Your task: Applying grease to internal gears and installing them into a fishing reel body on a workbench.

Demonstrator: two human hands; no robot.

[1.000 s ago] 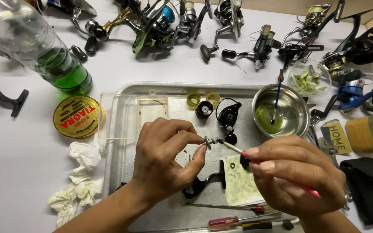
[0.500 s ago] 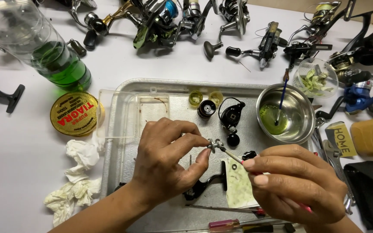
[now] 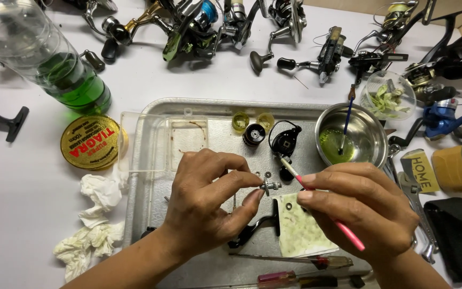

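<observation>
Evidently mid-cleaning: left hand point(image 3: 204, 208) pinches a small metal part point(image 3: 270, 186), right hand point(image 3: 359, 206) pinches a pink brush point(image 3: 316, 200); other pieces wait, probably uncleaned, on the tray point(image 3: 151, 176).

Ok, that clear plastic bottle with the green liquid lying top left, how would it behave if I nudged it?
The bottle lies on its side on the white table, so it would probably roll readily. The green liquid fills only part of it, so it would likely slosh and make it wobble. The thin clear wall probably dents under a squeeze.

tiny silver geared shaft point(image 3: 270, 186) sitting level, pinched at one end above metal tray; thin pink brush point(image 3: 316, 202) slanting down-right, tip hovering just above shaft
</observation>
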